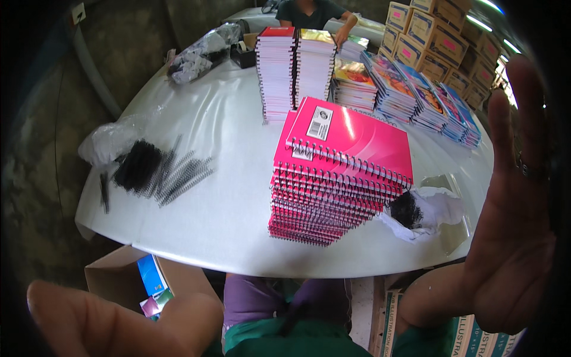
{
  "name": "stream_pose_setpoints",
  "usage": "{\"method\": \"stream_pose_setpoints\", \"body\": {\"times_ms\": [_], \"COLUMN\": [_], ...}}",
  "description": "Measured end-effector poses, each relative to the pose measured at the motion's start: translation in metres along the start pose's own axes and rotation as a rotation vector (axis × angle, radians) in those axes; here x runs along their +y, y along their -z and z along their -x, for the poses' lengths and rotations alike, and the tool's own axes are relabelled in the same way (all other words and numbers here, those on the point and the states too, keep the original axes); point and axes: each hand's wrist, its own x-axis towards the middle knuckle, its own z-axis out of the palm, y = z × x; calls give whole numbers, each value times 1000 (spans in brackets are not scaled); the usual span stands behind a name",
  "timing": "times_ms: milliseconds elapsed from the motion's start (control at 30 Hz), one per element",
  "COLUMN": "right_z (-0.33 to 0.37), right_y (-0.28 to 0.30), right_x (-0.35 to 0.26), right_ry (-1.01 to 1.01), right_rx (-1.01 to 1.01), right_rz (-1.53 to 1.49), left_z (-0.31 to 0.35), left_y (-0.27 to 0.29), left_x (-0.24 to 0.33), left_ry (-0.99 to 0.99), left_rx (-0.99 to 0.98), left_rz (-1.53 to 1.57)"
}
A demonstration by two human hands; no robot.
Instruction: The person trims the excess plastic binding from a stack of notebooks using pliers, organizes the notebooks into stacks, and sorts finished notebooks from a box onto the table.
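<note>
My right hand is raised at the right rim, fingers stretched upward and apart, with nothing in it. At the lower left, close to the camera, my left hand is partly cut off by the picture's edge; the part in view looks open and holds nothing. Between them, a tall stack of pink spiral-bound notebooks stands on the white-covered table. Its top notebook lies slightly askew, barcode label facing up. Neither hand touches the stack. Right of it, black binding coils lie in a white plastic bag.
Loose black coils and clear plastic lie on the left. Behind stand two tall notebook stacks and several colourful stacks. A co-worker sits at the far side. Cartons rise at back right; an open box sits below left.
</note>
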Motion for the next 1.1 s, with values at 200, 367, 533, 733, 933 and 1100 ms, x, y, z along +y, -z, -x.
{"method": "stream_pose_setpoints", "body": {"times_ms": [200,367,533,733,933,1100], "right_z": [-11,-20,-26,-31,-40,-37], "right_y": [-7,-14,-14,-16,-21,-39], "right_x": [16,11,3,6,9,28], "right_ry": [-60,-90,-64,-73,-84,-136], "right_rx": [-23,-46,-68,-95,-128,-173], "right_rz": [-9,-44,-48,-16,30,326], "left_z": [-12,-25,-26,-12,15,38], "left_y": [-4,-12,-17,-24,-33,-16], "left_x": [-10,-14,-18,-25,-31,-56], "left_ry": [42,58,71,176,590,990], "left_rx": [-19,-22,-22,4,145,105], "left_rz": [-4,21,34,42,176,562]}}
